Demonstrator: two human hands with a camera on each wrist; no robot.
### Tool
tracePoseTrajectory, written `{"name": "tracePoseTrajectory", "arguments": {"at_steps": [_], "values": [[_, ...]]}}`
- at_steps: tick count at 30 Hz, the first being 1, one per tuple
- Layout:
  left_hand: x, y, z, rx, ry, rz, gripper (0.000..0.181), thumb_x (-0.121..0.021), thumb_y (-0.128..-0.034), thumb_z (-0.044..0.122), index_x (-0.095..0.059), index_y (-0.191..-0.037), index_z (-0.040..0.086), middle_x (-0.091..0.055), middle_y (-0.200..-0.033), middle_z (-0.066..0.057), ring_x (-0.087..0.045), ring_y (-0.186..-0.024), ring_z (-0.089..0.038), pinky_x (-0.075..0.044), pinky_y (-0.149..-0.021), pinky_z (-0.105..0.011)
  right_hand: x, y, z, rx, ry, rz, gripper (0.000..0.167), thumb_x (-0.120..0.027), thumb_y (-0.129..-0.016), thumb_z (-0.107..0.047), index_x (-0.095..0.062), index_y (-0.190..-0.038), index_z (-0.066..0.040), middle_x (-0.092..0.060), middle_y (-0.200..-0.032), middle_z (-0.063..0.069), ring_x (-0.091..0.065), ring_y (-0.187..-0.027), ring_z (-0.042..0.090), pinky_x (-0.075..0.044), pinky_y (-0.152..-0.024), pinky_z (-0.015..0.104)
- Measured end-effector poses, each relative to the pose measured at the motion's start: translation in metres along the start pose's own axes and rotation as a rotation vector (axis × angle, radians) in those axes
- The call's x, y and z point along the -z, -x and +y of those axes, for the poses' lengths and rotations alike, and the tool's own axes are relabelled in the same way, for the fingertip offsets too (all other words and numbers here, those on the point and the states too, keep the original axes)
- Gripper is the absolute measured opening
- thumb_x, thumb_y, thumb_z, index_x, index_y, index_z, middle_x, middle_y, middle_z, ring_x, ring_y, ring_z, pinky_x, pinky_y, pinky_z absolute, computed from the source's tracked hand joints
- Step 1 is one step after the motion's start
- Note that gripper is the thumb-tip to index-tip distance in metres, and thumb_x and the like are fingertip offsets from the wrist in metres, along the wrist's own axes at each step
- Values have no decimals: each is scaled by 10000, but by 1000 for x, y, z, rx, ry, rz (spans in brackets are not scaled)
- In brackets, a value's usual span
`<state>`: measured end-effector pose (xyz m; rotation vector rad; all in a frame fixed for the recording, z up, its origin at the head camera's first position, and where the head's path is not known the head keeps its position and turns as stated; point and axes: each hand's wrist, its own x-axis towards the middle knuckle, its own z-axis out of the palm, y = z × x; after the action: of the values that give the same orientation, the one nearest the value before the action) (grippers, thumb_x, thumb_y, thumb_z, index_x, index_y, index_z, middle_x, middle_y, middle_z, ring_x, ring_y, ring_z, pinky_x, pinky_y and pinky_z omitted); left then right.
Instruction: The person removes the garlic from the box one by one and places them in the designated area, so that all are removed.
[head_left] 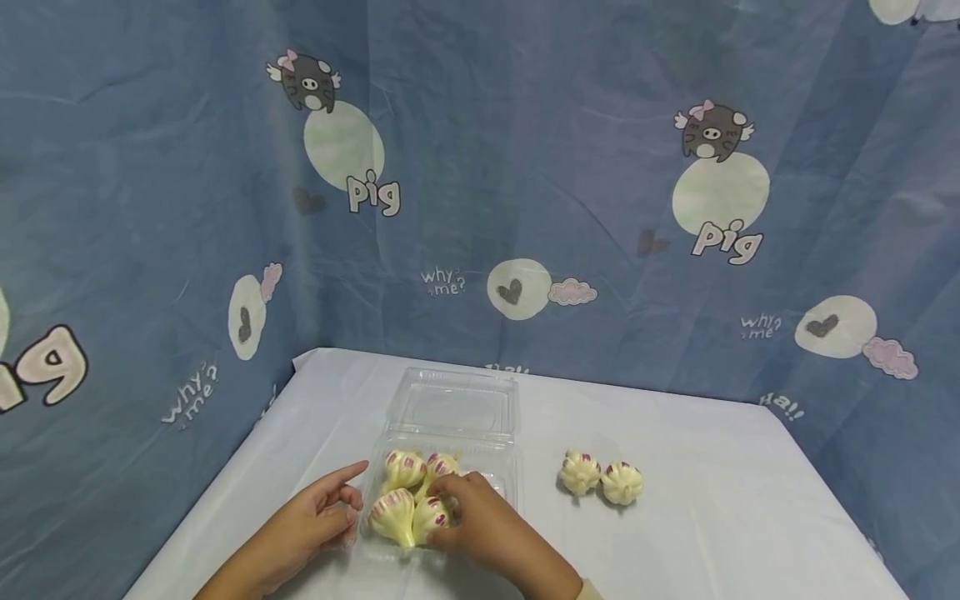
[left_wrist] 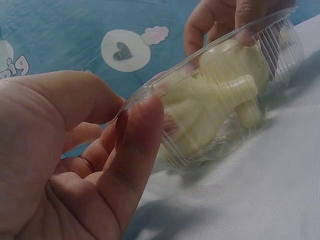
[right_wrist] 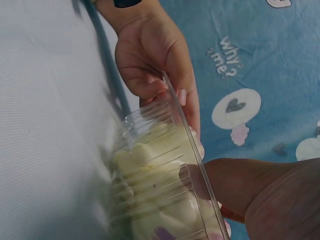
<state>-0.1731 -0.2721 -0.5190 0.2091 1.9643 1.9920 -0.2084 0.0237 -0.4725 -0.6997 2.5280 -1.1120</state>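
Note:
A clear plastic clamshell box (head_left: 504,467) lies on the white table with its lid folded back, away from me. Several cream garlic bulbs (head_left: 392,515) with purple streaks sit in the left part of its base. My left hand (head_left: 318,512) pinches the box's left rim between thumb and finger, plain in the left wrist view. Inside the box, my right hand (head_left: 480,515) holds the front right garlic bulb (head_left: 431,518), thumb on the near side and fingers over it. The right wrist view shows that thumb behind the clear wall; the fingertips are partly hidden.
Two more garlic bulbs (head_left: 581,473) lie side by side on the table (head_left: 712,517), right of the box. Behind and to the left hangs a blue printed curtain (head_left: 585,150), meeting the table's far edge.

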Motion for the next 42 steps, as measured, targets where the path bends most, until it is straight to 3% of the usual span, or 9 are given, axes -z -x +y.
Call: {"name": "tracePoseTrajectory", "arguments": {"at_steps": [10,21,42], "values": [[0,1,1,-27,11,-31,801,-571,-1040,55,-66,-1654,-43,-509,-1144,-42,-595,-841,-63,-592,-766,-266,0,-1,1,18,-18,-23,420,-900,-812,-190,-658,-1151,-236,-591,-1075,-37,-570,-949,117,-517,-799,346],[-1,3,-3,1,9,2,821,-553,-991,-3,-74,-1656,-36,-505,-1133,-64,-583,-838,-88,-589,-754,-283,-5,1,5,46,-12,1,341,-862,-827,-172,-683,-1112,-223,-608,-1041,-98,-616,-985,96,-528,-814,302],[-1,1,0,-23,-1,-10,804,-573,-1023,30,-78,-1651,-49,-501,-1143,-48,-577,-850,-66,-600,-784,-289,3,5,2,85,5,60,410,-844,-830,-182,-704,-1213,-139,-640,-1060,-75,-628,-986,91,-534,-831,290]]}}
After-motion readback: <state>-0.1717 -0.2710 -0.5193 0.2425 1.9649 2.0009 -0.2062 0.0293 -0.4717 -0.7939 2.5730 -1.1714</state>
